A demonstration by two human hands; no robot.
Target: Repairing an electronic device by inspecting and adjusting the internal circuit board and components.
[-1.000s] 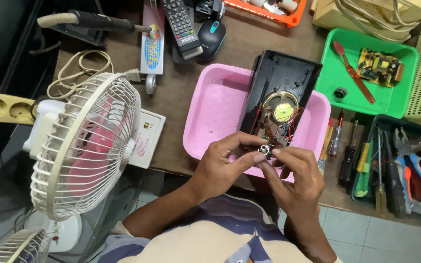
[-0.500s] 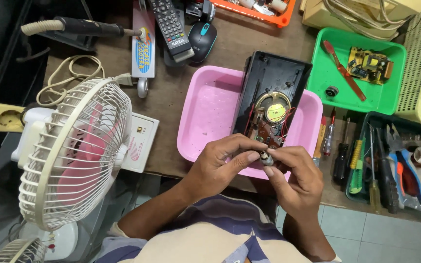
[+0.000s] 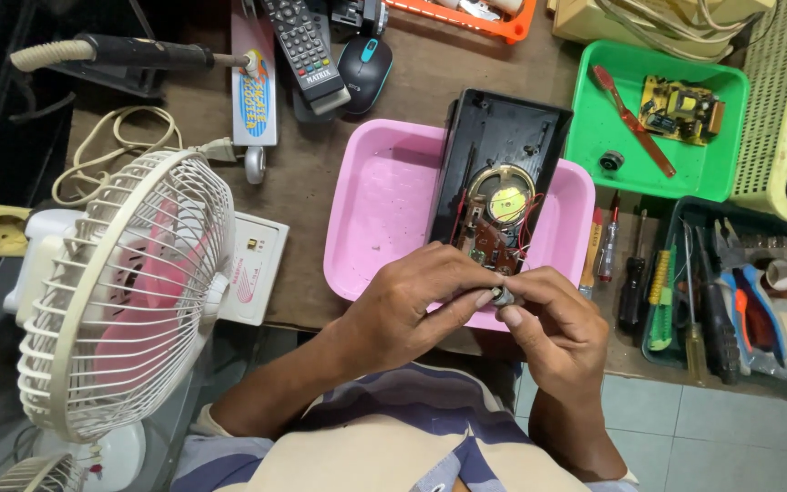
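My left hand [image 3: 412, 305] and my right hand [image 3: 553, 323] meet over the near rim of a pink tray [image 3: 384, 205]. Between their fingertips they pinch a small round metal part [image 3: 501, 295]; most of it is hidden by the fingers. Just beyond the hands an opened black plastic case [image 3: 503, 137] leans in the tray, showing a round speaker [image 3: 501, 199], a brown circuit board [image 3: 489, 244] and thin red wires running down toward the hands.
A white desk fan [image 3: 129, 292] stands at the left. A green tray [image 3: 676, 169] holds a circuit board and a red tool. Screwdrivers and pliers [image 3: 712, 292] lie at the right. A remote control [image 3: 307, 46], a mouse [image 3: 364, 62] and a soldering iron [image 3: 129, 53] lie farther back.
Both hands keep pinching the small part in the same place over the tray's near rim. The view has shifted slightly; nothing else has moved.
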